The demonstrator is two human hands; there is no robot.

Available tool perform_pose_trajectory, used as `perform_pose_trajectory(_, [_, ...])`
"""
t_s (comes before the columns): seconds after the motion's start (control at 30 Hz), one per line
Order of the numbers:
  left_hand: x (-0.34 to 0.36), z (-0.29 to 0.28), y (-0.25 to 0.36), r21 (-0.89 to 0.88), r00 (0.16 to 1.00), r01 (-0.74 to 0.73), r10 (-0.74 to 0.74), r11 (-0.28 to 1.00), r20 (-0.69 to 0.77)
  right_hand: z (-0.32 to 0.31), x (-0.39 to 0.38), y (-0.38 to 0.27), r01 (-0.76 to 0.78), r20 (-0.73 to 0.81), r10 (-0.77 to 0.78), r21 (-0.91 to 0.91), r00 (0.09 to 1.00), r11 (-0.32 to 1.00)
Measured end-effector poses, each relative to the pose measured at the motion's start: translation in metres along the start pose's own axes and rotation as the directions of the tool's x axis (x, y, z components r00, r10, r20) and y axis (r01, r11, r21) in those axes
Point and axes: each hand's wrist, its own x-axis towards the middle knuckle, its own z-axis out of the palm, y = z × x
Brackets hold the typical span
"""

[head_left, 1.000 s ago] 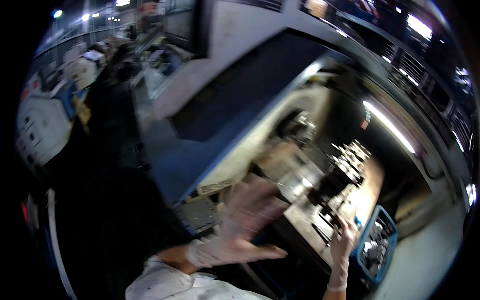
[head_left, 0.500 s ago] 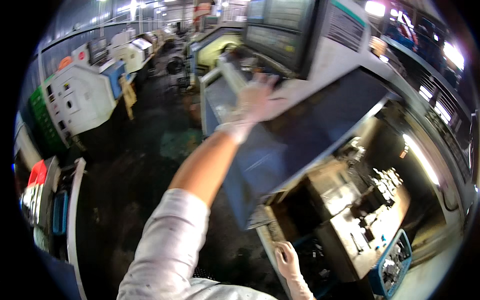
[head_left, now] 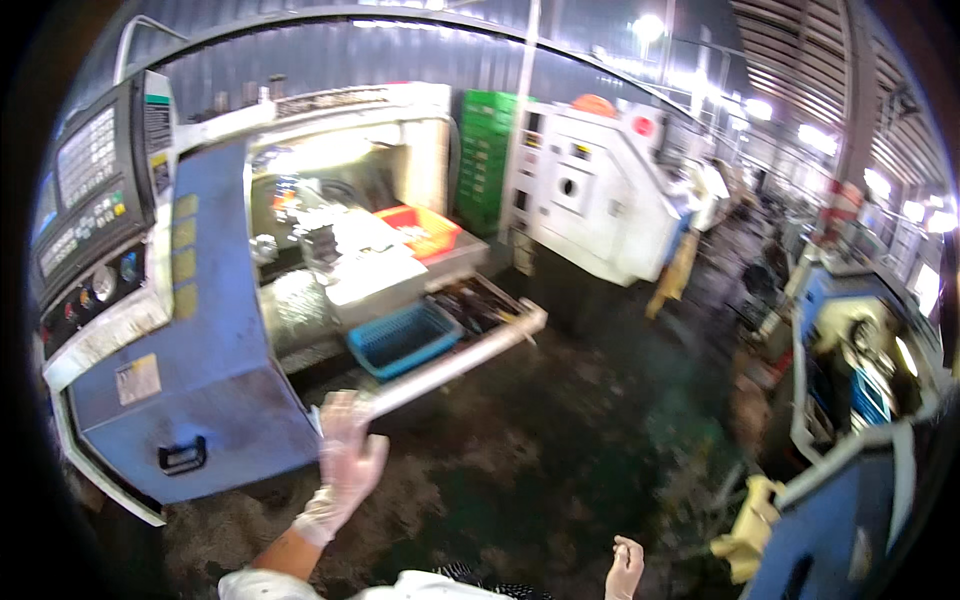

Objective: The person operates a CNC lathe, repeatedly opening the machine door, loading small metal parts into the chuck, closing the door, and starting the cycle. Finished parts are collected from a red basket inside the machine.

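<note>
My left hand (head_left: 345, 465), in a thin clear glove, is raised with fingers spread and holds nothing. It hovers in front of the blue sliding door (head_left: 190, 330) of a metal-cutting machine, close to the end of a grey tool shelf (head_left: 470, 345). My right hand (head_left: 625, 568) shows only at the lower edge, gloved, fingers loosely curled, with nothing seen in it. A blue plastic basket (head_left: 403, 338) sits on the machine's ledge beside the shelf.
A control panel (head_left: 85, 200) with screen and buttons hangs at the left. An orange tray (head_left: 425, 228) lies inside the machine. A white machine (head_left: 600, 195) and green crates (head_left: 485, 155) stand behind. Another blue machine (head_left: 860, 400) is at the right. The floor is dark and grimy.
The view has swung round to face a different machine. My left hand has dropped from the raised blue door to waist height; my right hand stays low.
</note>
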Motion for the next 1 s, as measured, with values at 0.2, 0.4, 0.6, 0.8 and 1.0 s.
perform_pose_trajectory(0.2, [0.016, -0.028, -0.12, 0.353, 0.911, 0.398, -0.32, 0.847, -0.261, 0.196, 0.122, -0.021, 0.087, 0.549, -0.086, 0.024, 0.831, 0.996])
perform_pose_trajectory(0.4, [0.018, 0.013, -0.122, 0.538, 0.786, 0.584, -0.258, 0.608, -0.562, 0.412, 0.18, -0.048, 0.16, 0.912, -0.26, 0.218, 0.317, 0.963])
perform_pose_trajectory(0.6, [0.029, 0.029, -0.101, 0.354, 0.533, 0.811, -0.338, 0.467, -0.775, 0.64, 0.143, -0.135, -0.121, 0.868, -0.486, 0.474, -0.103, 0.872])
perform_pose_trajectory(0.8, [0.036, 0.04, -0.108, 0.39, 0.504, 0.831, -0.243, 0.396, -0.828, 0.869, 0.129, -0.155, -0.425, 0.95, -0.144, 0.255, 0.278, 0.869])
perform_pose_trajectory(1.0, [0.025, 0.035, -0.097, 0.412, 0.495, 0.856, -0.265, 0.311, -0.828, 0.896, 0.117, -0.156, -0.181, 0.958, -0.164, 0.21, 0.237, 0.961])
